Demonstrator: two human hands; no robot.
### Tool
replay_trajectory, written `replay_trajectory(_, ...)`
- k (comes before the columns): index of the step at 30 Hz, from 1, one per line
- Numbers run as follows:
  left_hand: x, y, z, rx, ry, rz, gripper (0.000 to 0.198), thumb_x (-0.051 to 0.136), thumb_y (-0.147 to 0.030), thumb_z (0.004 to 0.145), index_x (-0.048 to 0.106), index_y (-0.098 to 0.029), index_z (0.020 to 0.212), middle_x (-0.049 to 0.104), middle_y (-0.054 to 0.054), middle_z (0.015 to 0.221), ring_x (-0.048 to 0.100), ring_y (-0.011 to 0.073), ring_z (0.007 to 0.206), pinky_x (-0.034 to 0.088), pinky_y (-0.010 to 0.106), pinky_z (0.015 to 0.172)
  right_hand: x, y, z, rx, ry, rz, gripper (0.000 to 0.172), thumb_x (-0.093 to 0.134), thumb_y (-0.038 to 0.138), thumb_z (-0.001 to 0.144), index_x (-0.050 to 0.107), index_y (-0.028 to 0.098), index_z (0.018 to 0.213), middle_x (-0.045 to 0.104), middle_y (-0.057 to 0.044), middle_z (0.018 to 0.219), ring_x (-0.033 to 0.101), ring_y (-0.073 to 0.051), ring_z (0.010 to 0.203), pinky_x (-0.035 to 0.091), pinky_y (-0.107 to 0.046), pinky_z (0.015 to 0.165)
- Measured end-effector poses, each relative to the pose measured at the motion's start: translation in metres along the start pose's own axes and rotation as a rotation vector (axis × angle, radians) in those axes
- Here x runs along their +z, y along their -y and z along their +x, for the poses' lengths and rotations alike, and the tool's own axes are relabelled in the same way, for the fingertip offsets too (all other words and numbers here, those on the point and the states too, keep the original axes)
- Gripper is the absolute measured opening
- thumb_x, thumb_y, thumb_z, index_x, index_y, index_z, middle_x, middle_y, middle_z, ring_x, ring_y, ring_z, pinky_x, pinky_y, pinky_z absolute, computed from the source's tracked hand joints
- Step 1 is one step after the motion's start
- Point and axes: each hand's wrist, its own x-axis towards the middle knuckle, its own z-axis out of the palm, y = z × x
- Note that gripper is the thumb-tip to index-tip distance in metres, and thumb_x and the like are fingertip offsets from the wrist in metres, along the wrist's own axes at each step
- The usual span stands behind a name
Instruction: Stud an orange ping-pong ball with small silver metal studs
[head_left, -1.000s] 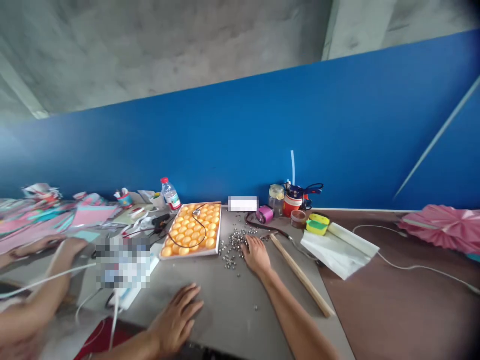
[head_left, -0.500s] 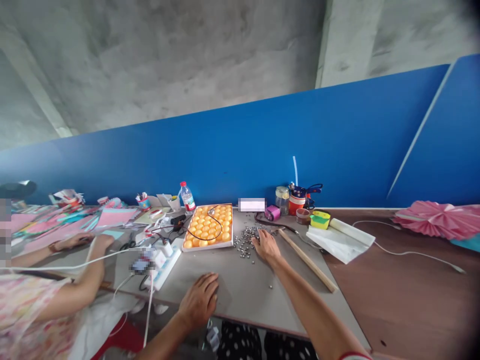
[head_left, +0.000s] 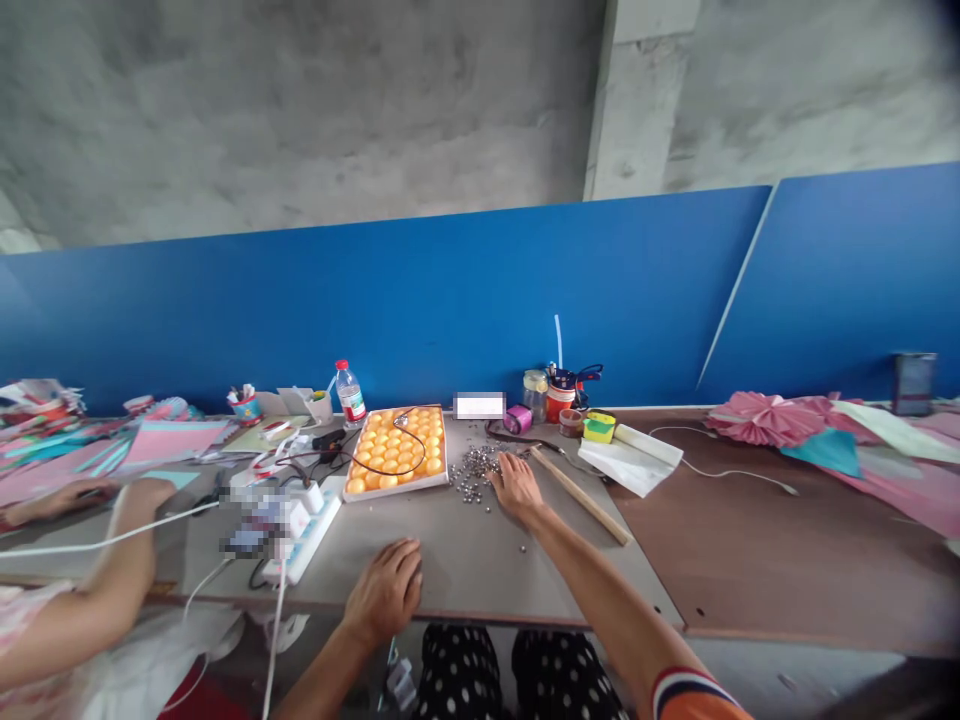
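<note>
My right hand [head_left: 517, 487] lies palm down at the right side of a scatter of small shiny metal beads [head_left: 471, 478]. Its fingers stretch forward and touch the edge of the pile; whatever lies under the palm is hidden. My left hand [head_left: 386, 588] rests flat near the table's front edge, holding nothing visible, fingers extended. Just beyond it sits a shallow white-edged box of orange balls [head_left: 397, 448], with a dark cable across the top. To the right of my right hand a wooden stick [head_left: 581, 495] lies at a slant. One loose bead [head_left: 523, 549] sits nearer me.
A power strip [head_left: 304, 535] with plugs and cables lies at left, near a co-worker's arm [head_left: 124, 560]. Behind stand a water bottle [head_left: 350, 395], a purple spool [head_left: 517, 419], a jar [head_left: 535, 397] and a yellow-green box [head_left: 599, 426]. White sheeting [head_left: 634, 460] and pink folded paper [head_left: 772, 418] lie right.
The camera view has swung to the right, so the table things sit further left. Both hands stay in nearly the same places on the table.
</note>
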Motion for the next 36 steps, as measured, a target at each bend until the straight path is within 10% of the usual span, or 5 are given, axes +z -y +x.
replay_trajectory(11,0.012,-0.006,0.029,-0.195,0.052,-0.26,0.018,0.047,-0.019,0.079,0.058,-0.019,0.093,0.06,0.008,0.1,0.058,0.0198,0.097,0.048,0.037,0.087,-0.031,0.001,-0.047,0.064,0.068,-0.039,0.05,0.034,0.039,0.089,0.04,0.012,0.13,0.048,-0.015,0.13,0.041,-0.024,0.12,0.024,-0.035,0.101)
replay_trajectory(22,0.049,-0.087,0.121,-0.226,0.153,-0.361,0.019,0.051,-0.017,0.079,0.058,-0.016,0.097,0.057,0.009,0.101,0.054,0.0208,0.1,0.043,0.035,0.089,-0.027,-0.007,-0.046,0.166,-0.002,0.095,0.048,0.029,0.035,0.091,0.042,0.008,0.129,0.051,-0.016,0.128,0.046,-0.022,0.119,0.03,-0.033,0.101)
replay_trajectory(36,0.06,-0.101,0.118,-0.099,0.095,-0.52,0.02,0.043,-0.016,0.084,0.063,-0.019,0.089,0.059,0.007,0.095,0.053,0.0191,0.093,0.044,0.033,0.085,-0.025,-0.022,-0.04,0.258,-0.099,0.308,0.041,0.03,0.029,0.089,0.052,0.014,0.121,0.058,-0.013,0.121,0.053,-0.021,0.114,0.04,-0.033,0.097)
